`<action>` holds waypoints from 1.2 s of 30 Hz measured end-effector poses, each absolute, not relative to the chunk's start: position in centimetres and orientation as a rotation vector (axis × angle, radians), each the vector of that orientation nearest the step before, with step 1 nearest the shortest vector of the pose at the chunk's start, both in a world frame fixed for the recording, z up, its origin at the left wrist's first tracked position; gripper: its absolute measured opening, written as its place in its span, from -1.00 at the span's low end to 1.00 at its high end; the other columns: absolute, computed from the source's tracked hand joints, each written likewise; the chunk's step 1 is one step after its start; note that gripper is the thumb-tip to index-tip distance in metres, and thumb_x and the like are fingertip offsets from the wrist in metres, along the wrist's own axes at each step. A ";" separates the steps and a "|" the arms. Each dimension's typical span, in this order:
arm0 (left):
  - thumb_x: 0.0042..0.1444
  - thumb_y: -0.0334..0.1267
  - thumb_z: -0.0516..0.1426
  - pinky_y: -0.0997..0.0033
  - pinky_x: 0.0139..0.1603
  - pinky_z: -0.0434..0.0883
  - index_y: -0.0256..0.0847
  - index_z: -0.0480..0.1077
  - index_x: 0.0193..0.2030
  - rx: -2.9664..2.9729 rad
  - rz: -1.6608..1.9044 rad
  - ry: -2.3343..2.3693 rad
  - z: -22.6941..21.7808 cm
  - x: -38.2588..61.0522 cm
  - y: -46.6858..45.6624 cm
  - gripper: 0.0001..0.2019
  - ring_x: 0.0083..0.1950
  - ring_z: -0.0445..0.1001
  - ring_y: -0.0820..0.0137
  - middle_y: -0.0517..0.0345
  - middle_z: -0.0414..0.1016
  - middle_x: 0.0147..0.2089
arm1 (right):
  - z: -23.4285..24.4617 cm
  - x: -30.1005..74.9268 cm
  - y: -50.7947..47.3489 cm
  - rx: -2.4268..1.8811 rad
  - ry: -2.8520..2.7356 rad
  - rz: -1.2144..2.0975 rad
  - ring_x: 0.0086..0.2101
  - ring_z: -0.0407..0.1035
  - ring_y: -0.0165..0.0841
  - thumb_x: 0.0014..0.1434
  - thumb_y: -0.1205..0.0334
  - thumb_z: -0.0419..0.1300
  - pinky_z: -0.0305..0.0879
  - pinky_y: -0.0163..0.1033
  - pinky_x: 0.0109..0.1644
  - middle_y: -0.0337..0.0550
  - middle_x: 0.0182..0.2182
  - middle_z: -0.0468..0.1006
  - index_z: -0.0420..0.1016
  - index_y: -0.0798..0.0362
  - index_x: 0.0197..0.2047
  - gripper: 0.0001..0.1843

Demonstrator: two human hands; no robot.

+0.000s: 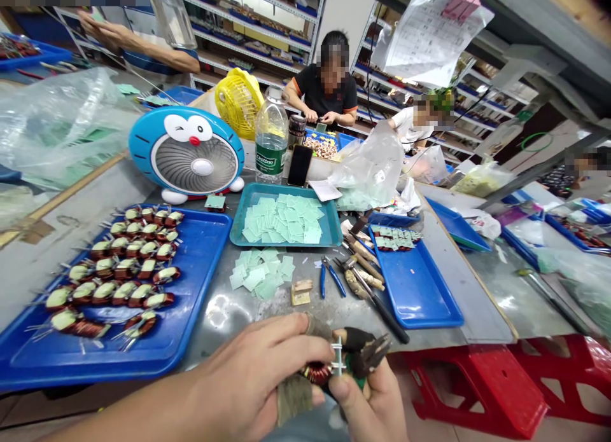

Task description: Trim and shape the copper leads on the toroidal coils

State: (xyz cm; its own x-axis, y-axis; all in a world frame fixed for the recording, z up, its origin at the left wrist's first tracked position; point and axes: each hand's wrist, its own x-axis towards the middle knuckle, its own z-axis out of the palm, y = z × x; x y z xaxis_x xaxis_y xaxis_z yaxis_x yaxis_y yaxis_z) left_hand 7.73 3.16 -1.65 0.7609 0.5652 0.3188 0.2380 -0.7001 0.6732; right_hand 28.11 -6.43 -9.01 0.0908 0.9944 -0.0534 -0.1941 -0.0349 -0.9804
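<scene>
My left hand [267, 359], with cloth wraps on its fingers, is closed round a toroidal copper-wound coil [316, 372]. A small pale-green board [338, 356] stands edge-on against the coil, with metal leads poking through it. My right hand [379, 404] grips pliers [375, 355] with dark jaws pointing up to the right, and its thumb presses near the board. Most of the coil and the plier handles are hidden by my fingers. Just beyond my hands lie a small wooden block [301, 292] and blue-handled cutters [333, 278].
Left, a blue tray [200, 264] bears rows of coils. A teal tray [237, 222] and a loose pile [262, 273] hold green boards. Hand tools [365, 270] lie beside a blue tray [420, 296] with finished-looking pieces. Behind stand a fan [191, 152], a bottle [271, 137] and co-workers.
</scene>
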 end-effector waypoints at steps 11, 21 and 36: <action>0.29 -0.27 0.13 0.42 -0.29 0.43 -0.24 0.21 0.32 2.688 0.841 0.471 -2.8 8.2 3.0 -0.52 -0.25 0.47 0.34 0.01 0.50 -0.20 | -9.7 28.5 -6.4 -1.154 -1.068 1.118 -0.22 0.63 -0.15 0.21 0.01 0.37 0.60 -0.15 -0.16 0.09 -0.12 0.68 0.45 0.01 0.13 -0.52; 0.33 -0.17 0.08 0.47 -0.14 0.50 -0.04 0.29 0.24 2.476 0.640 0.554 -2.5 8.4 2.9 -0.65 -0.16 0.55 0.38 0.06 0.52 -0.07 | -10.4 29.0 -6.8 -1.188 -1.169 0.995 -0.21 0.62 -0.18 0.20 0.09 0.39 0.59 -0.20 -0.15 0.05 -0.12 0.67 0.45 0.00 0.14 -0.53; 0.33 -0.09 0.07 0.55 -0.18 0.40 -0.02 0.43 0.12 2.206 0.366 0.569 -0.7 8.4 3.2 -0.71 -0.19 0.46 0.45 0.11 0.46 -0.17 | -11.1 29.0 -7.7 -1.246 -1.145 0.958 -0.15 0.61 -0.13 0.14 0.03 0.43 0.60 -0.18 -0.11 0.05 -0.06 0.67 0.53 0.03 0.11 -0.49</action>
State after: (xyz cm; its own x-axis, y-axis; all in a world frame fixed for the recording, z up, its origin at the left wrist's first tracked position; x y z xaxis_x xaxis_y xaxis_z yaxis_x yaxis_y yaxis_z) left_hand 8.43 3.19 -0.71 0.8563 0.5116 0.0713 0.2762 -0.5701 0.7737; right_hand 28.96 -7.74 -11.13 0.1952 0.9737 0.1172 0.0564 0.1081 -0.9925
